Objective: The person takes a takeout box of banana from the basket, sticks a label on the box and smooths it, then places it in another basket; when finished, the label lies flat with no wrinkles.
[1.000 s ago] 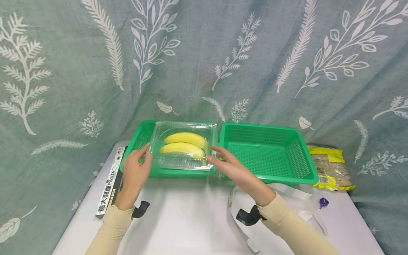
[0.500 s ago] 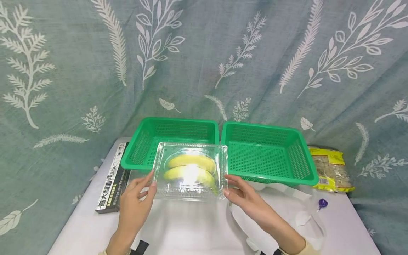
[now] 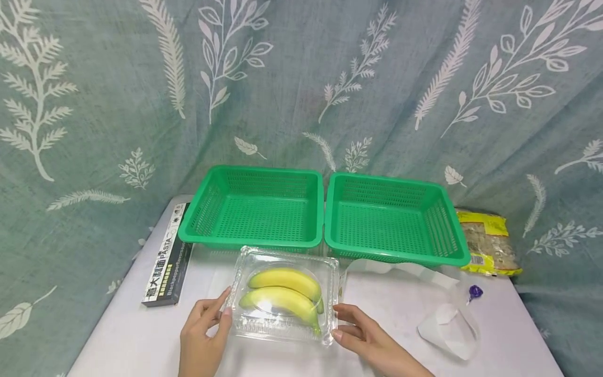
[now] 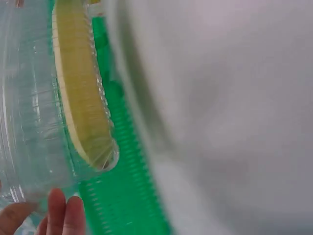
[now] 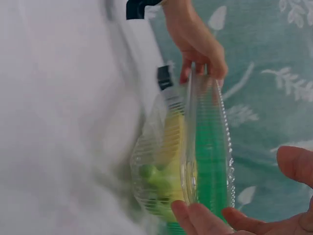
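The clear box (image 3: 270,329) was at the lower centre of the head view, directly between the left hand (image 3: 202,332) and the right hand (image 3: 365,335). Its long axis ran across the frame from one hand to the other, dipping slightly toward the lower right. Neither hand was nearer, since both touched it: the left hand pinched the left edge between thumb and fingers, and the right hand gripped the right edge in the same way, a little lower in the frame.

Inside, two bananas (image 3: 280,299) lay side by side roughly along that same axis, their greenish ends toward the lower right, on the right hand's side. The right wrist view showed both hands at opposite ends of the box. Whether its underside met the white table (image 3: 282,364) could not be told.

Above it in the head view, the left basket (image 3: 264,217) lay just beyond the far rim, while the right basket (image 3: 381,225) sat toward the upper right, beside the first.
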Demonstrator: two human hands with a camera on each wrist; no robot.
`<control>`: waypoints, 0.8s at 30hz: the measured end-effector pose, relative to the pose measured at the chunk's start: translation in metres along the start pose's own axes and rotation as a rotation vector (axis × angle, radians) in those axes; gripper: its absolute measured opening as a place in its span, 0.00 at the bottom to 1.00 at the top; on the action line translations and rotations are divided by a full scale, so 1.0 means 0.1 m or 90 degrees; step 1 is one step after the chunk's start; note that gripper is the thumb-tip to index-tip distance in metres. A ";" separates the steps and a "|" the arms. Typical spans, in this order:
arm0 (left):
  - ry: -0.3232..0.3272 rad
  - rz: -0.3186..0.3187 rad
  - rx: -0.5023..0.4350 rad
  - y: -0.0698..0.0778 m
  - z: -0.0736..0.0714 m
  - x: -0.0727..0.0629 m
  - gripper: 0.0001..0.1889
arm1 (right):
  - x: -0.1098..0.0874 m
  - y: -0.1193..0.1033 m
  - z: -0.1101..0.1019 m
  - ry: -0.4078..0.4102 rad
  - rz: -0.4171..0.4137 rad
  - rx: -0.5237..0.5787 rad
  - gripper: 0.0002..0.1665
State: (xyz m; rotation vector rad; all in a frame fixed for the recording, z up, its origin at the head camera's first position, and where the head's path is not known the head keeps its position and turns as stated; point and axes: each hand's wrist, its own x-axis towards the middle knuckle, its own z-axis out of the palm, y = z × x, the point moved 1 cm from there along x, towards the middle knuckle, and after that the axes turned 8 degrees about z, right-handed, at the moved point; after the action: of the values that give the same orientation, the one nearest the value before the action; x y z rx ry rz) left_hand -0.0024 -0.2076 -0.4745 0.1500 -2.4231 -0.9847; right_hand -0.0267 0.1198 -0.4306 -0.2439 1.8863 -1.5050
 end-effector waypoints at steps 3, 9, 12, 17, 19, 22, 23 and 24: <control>-0.059 -0.048 0.007 -0.06 0.10 -0.03 0.18 | 0.08 0.10 -0.02 0.018 0.019 -0.013 0.35; -0.142 -0.074 -0.018 -0.05 0.24 -0.01 0.20 | 0.22 0.16 -0.11 0.077 0.057 -0.003 0.36; -0.155 -0.074 -0.038 0.00 0.30 0.03 0.21 | 0.25 0.15 -0.16 0.114 0.070 0.002 0.37; -0.156 -0.080 -0.035 0.06 0.35 0.05 0.21 | 0.26 0.16 -0.19 0.132 0.072 0.018 0.38; -0.156 -0.080 -0.026 0.06 0.36 0.04 0.21 | 0.26 0.18 -0.19 0.130 0.069 0.027 0.38; -0.156 -0.074 -0.023 0.04 0.37 0.03 0.21 | 0.26 0.20 -0.19 0.136 0.070 0.038 0.37; -0.158 -0.072 -0.023 0.04 0.38 0.03 0.22 | 0.26 0.20 -0.19 0.139 0.072 0.040 0.37; -0.159 -0.070 -0.024 0.04 0.38 0.03 0.22 | 0.26 0.20 -0.19 0.141 0.075 0.042 0.37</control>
State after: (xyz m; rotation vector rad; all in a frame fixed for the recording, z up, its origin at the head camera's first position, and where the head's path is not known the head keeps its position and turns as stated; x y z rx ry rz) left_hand -0.0237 -0.1821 -0.4940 0.1560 -2.6425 -1.1579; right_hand -0.0518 0.1266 -0.4582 0.0661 1.9803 -1.5628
